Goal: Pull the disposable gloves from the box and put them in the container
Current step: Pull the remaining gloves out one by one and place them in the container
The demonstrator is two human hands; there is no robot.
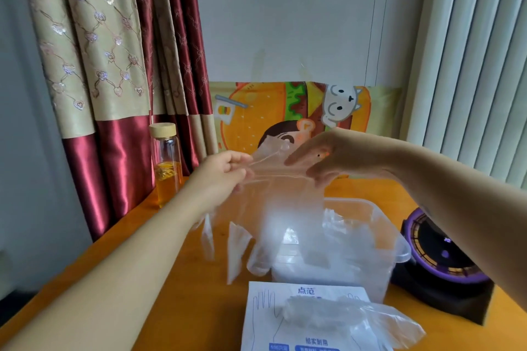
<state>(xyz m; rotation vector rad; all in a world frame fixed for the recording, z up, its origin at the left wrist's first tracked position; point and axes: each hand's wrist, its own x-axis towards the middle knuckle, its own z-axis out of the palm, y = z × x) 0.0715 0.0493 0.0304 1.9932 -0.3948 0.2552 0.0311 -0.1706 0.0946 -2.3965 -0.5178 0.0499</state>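
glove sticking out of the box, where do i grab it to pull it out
Probably pinch the glove at its bunched middle, coming from above: that part stands up off the box, while its loose right end spreads out flat and thin.

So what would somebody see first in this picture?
The left hand and right hand hold a see-through glove up over the clear container in the middle. Behind them, at the back, is a bright burger cartoon, and a bottle of orange liquid stands at the left.
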